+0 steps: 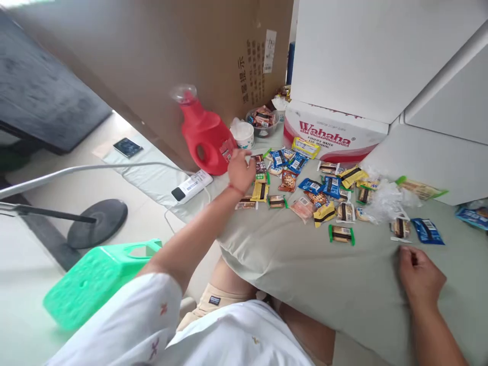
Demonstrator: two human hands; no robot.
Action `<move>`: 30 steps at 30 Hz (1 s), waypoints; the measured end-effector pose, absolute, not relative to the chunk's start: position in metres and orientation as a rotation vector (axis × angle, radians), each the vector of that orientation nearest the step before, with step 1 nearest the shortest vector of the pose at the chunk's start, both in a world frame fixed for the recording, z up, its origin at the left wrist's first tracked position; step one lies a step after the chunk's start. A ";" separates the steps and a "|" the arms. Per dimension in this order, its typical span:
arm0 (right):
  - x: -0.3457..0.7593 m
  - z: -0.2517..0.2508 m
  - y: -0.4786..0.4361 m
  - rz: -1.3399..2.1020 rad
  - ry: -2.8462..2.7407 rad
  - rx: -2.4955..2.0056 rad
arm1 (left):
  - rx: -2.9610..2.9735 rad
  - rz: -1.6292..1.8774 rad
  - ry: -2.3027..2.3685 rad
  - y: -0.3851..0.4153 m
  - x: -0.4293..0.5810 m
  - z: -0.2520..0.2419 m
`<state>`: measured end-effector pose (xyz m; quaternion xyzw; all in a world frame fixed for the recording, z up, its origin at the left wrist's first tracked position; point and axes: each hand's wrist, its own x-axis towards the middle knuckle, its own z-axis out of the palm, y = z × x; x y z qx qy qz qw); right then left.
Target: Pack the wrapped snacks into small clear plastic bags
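My left hand (241, 172) reaches to the left end of a spread of small wrapped snacks. Its fingers are apart, beside a dark brown packet (260, 163); whether they touch it I cannot tell. A yellow packet (260, 192) lies just below that one. My right hand (421, 277) rests on the cloth as a loose fist, with nothing visible in it. Nearest to it are a clear-wrapped biscuit (400, 228) and a blue packet (427, 231). Among the several other snacks are a green-ended packet (342, 234) and a cookie packet (287, 181).
A red jug (209, 134), a paper cup (243, 136) and a snack bowl (263, 129) stand behind. A Wahaha carton (331, 129) backs the spread, with crumpled plastic (385, 201) at right. A power strip (192, 186) and green basket (102, 274) are at left.
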<state>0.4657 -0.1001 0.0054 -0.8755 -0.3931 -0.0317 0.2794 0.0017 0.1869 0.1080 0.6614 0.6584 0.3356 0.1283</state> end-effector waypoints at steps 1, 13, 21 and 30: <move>0.461 0.002 -0.100 -0.097 -1.046 -2.352 | 1.941 0.941 1.906 0.211 0.010 0.110; 0.469 -0.014 -0.099 -0.234 -1.172 -2.373 | 2.045 0.517 2.012 0.281 0.006 0.105; 0.470 -0.012 -0.092 -0.212 -1.177 -2.343 | 2.063 1.071 1.281 0.168 0.084 0.129; 0.465 -0.005 -0.095 -0.135 -1.158 -2.265 | 0.447 0.817 0.724 0.181 0.295 0.123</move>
